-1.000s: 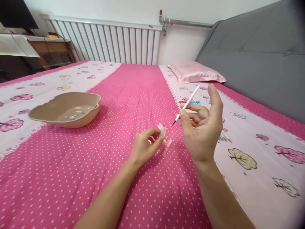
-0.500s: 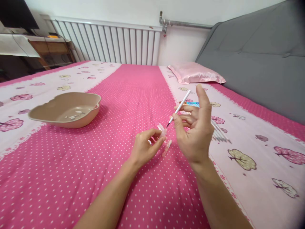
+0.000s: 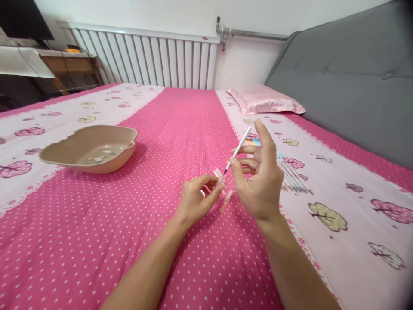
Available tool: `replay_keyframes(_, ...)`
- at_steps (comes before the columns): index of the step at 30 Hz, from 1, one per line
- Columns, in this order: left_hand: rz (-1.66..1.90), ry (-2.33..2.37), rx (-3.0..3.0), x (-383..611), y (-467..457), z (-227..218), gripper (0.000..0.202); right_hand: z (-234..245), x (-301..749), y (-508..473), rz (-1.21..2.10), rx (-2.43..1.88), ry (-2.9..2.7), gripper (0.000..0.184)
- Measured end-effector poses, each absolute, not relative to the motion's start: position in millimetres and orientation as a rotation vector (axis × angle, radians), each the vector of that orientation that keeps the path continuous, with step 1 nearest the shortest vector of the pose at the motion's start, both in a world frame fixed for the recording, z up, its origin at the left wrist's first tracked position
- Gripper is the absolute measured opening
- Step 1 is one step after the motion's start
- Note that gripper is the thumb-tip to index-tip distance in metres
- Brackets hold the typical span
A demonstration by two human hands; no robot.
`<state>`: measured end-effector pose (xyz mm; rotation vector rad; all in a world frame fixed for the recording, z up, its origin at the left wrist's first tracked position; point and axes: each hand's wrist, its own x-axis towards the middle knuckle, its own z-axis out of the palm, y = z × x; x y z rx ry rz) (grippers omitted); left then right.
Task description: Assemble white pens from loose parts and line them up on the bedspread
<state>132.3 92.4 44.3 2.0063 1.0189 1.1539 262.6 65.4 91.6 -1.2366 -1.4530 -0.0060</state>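
Observation:
My right hand [image 3: 260,185] pinches a white pencil [image 3: 241,144] between thumb and fingers, its index finger raised clear. The pencil slants, with its dark tip pointing down at a small translucent pink piece [image 3: 220,178]. My left hand [image 3: 200,197] closes thumb and fingers on that piece; its exact kind is too small to make out. The pencil tip is at the piece's upper end, and I cannot tell whether they touch. Beside the left fingertips, a narrow pink patterned strip [image 3: 226,201] lies on the bedspread.
A row of coloured pencils [image 3: 295,181] lies to the right, partly behind my right hand. On the left stands a beige basin [image 3: 87,165] with several small pale scraps inside. A pink pillow [image 3: 264,100] rests by the grey headboard [image 3: 348,86]. Dotted pink bedspread [image 3: 129,241] lies underneath.
My right hand has moved slightly left with the pencil, uncovering more of the pencil row. My left hand has stayed almost still.

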Motion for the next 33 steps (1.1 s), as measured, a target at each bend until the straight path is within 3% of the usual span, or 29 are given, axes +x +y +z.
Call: replay_keyframes(33,1.236,0.984,2.002,131.2,94.1,42.4,0.016,89.5,262.8,67.6,0.096,-1.254,-1.53,0.058)
